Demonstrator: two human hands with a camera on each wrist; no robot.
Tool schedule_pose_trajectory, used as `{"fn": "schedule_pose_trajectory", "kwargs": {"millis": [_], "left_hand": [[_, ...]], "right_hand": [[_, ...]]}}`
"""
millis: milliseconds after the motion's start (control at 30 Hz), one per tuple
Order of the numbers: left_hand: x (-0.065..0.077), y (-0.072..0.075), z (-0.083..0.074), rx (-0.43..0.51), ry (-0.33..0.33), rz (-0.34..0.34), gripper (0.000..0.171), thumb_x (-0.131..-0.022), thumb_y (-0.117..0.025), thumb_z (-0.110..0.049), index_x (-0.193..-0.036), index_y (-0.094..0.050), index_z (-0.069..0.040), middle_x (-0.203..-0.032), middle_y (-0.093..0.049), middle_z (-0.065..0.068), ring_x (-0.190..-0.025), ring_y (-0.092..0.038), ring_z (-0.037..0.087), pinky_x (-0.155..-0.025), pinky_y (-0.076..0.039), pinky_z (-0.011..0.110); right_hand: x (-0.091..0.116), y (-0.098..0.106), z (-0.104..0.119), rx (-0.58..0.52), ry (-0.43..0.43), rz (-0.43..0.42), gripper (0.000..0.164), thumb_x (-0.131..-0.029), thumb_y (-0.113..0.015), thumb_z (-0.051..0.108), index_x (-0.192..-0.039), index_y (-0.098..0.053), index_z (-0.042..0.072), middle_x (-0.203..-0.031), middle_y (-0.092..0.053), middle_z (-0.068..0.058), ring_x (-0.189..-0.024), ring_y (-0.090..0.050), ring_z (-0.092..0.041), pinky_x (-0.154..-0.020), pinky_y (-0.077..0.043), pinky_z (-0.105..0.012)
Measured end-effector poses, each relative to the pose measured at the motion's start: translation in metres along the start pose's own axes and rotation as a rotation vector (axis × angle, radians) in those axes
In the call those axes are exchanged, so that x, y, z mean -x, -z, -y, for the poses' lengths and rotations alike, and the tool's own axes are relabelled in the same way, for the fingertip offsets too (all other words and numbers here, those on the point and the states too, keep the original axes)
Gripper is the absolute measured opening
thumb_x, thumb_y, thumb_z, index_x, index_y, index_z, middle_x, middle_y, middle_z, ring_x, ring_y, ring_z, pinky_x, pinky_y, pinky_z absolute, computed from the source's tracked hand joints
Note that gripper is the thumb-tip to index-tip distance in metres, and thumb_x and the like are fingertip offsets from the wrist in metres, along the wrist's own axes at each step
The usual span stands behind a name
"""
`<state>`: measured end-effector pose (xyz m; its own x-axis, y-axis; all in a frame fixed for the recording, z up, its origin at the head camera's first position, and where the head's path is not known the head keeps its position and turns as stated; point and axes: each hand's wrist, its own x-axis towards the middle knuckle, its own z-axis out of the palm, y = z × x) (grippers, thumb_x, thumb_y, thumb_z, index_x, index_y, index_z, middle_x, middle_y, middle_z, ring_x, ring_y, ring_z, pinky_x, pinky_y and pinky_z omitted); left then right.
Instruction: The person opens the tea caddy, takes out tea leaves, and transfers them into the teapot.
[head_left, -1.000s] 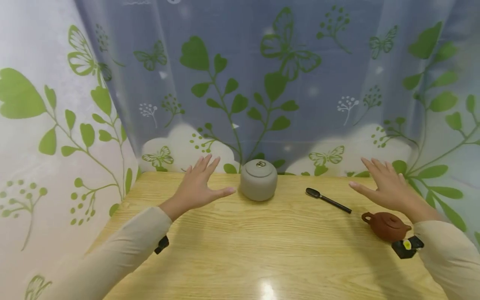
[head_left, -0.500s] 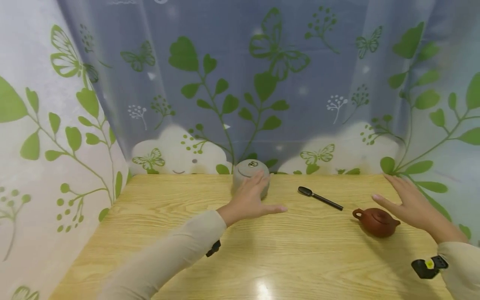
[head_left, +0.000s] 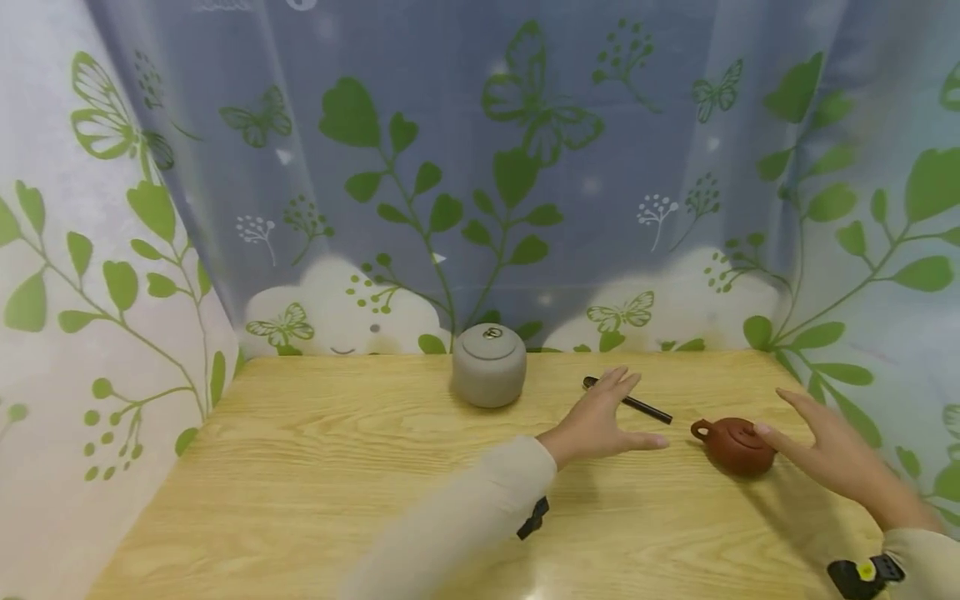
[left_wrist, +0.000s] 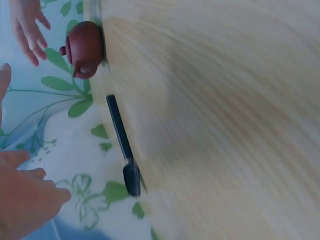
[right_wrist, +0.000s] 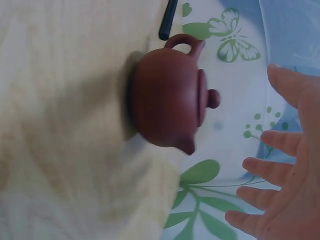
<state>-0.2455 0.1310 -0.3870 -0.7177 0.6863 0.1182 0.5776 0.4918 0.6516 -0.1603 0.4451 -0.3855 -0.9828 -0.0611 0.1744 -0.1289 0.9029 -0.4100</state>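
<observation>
A reddish-brown clay teapot (head_left: 737,450) sits on the wooden table at the right, its handle toward the left and its spout toward the right. My right hand (head_left: 840,454) hovers beside it with fingers spread; the thumb overlaps the lid area in the head view. In the right wrist view the whole teapot (right_wrist: 167,97) shows, apart from the fingers. My left hand (head_left: 600,421) is over the table left of the teapot, fingers extended and holding nothing. Behind it lies a black scoop-like tool (head_left: 647,409), partly hidden by the fingers; its flat head shows in the left wrist view (left_wrist: 131,180).
A grey lidded jar (head_left: 489,371) with a small ring on its lid stands at the back of the table (head_left: 315,467). Patterned curtains (head_left: 420,167) with leaves and butterflies hang along the back and both sides.
My left hand has swept rightward, past the grey jar, toward the teapot. The right hand first shifted right, then came lower beside the teapot. The head view has turned slightly right.
</observation>
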Motion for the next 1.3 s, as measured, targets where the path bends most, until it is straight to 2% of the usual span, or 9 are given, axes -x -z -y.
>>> {"fn": "schedule_pose_trajectory", "kwargs": {"millis": [233, 400, 500, 667, 867, 1067, 1200, 1233, 1300], "left_hand": [[-0.022, -0.034, -0.015, 0.106, -0.003, 0.003, 0.086, -0.084, -0.069, -0.051, -0.153, -0.024, -0.026, -0.159, -0.014, -0.009, -0.146, -0.015, 0.011, -0.112, -0.032, 0.038], [-0.032, -0.056, -0.018, 0.093, 0.051, 0.005, 0.083, -0.084, -0.07, -0.049, -0.152, -0.029, -0.024, -0.158, -0.021, -0.005, -0.143, -0.025, 0.014, -0.108, -0.037, 0.035], [-0.034, -0.066, -0.017, 0.087, 0.091, -0.005, 0.08, -0.084, -0.07, -0.048, -0.15, -0.033, -0.021, -0.156, -0.026, -0.002, -0.141, -0.029, 0.015, -0.107, -0.038, 0.033], [-0.037, -0.081, -0.013, 0.192, 0.149, -0.021, 0.077, -0.085, -0.071, -0.042, -0.149, -0.036, -0.02, -0.155, -0.029, -0.003, -0.14, -0.032, 0.016, -0.108, -0.037, 0.033], [-0.04, -0.093, -0.013, 0.295, 0.158, -0.02, 0.071, -0.088, -0.07, -0.037, -0.149, -0.037, -0.021, -0.151, -0.036, -0.008, -0.138, -0.035, 0.013, -0.107, -0.038, 0.03], [-0.041, -0.096, -0.015, 0.278, 0.176, -0.006, 0.065, -0.088, -0.07, -0.036, -0.146, -0.042, -0.024, -0.141, -0.05, -0.006, -0.129, -0.046, 0.012, -0.102, -0.043, 0.029], [-0.041, -0.098, -0.017, 0.278, 0.166, -0.008, 0.065, -0.088, -0.07, -0.036, -0.145, -0.043, -0.025, -0.142, -0.048, -0.008, -0.13, -0.045, 0.013, -0.102, -0.042, 0.03], [-0.042, -0.099, -0.018, 0.279, 0.167, -0.009, 0.065, -0.088, -0.07, -0.036, -0.146, -0.042, -0.024, -0.143, -0.047, -0.007, -0.131, -0.045, 0.013, -0.103, -0.042, 0.03], [-0.041, -0.099, -0.019, 0.285, 0.173, -0.007, 0.067, -0.088, -0.07, -0.036, -0.147, -0.041, -0.023, -0.144, -0.045, -0.008, -0.132, -0.043, 0.013, -0.104, -0.041, 0.03]], "right_hand": [[0.01, -0.015, -0.006, -0.013, -0.064, -0.003, 0.071, -0.099, -0.052, 0.037, -0.145, -0.026, -0.011, -0.137, -0.031, -0.044, -0.116, -0.033, -0.064, -0.083, -0.034, -0.072], [0.013, -0.024, -0.006, -0.053, -0.107, 0.015, 0.07, -0.099, -0.05, 0.039, -0.146, -0.026, -0.007, -0.139, -0.03, -0.043, -0.116, -0.034, -0.064, -0.081, -0.036, -0.072], [0.012, -0.028, -0.006, -0.067, -0.103, -0.009, 0.068, -0.099, -0.052, 0.037, -0.145, -0.03, -0.008, -0.138, -0.032, -0.043, -0.117, -0.034, -0.064, -0.082, -0.037, -0.072], [0.013, -0.033, -0.006, -0.091, -0.097, -0.028, 0.063, -0.099, -0.053, 0.034, -0.143, -0.035, -0.007, -0.137, -0.035, -0.042, -0.114, -0.04, -0.061, -0.082, -0.042, -0.069], [0.015, -0.036, -0.002, -0.139, -0.081, -0.051, 0.059, -0.1, -0.053, 0.03, -0.142, -0.037, -0.009, -0.137, -0.037, -0.04, -0.113, -0.044, -0.057, -0.086, -0.043, -0.068], [0.012, -0.04, 0.001, -0.143, -0.054, -0.097, 0.053, -0.098, -0.056, 0.026, -0.137, -0.044, -0.009, -0.132, -0.045, -0.038, -0.112, -0.048, -0.055, -0.084, -0.046, -0.063], [0.012, -0.041, 0.0, -0.131, -0.062, -0.124, 0.049, -0.098, -0.058, 0.025, -0.132, -0.05, -0.008, -0.127, -0.052, -0.035, -0.111, -0.051, -0.051, -0.084, -0.049, -0.056], [0.012, -0.041, 0.0, -0.128, -0.066, -0.129, 0.048, -0.097, -0.058, 0.026, -0.131, -0.052, -0.008, -0.126, -0.053, -0.034, -0.111, -0.054, -0.046, -0.083, -0.052, -0.05], [0.012, -0.042, -0.002, -0.13, -0.069, -0.137, 0.046, -0.097, -0.059, 0.027, -0.128, -0.055, -0.007, -0.123, -0.057, -0.032, -0.106, -0.061, -0.022, -0.08, -0.056, -0.033]]}}
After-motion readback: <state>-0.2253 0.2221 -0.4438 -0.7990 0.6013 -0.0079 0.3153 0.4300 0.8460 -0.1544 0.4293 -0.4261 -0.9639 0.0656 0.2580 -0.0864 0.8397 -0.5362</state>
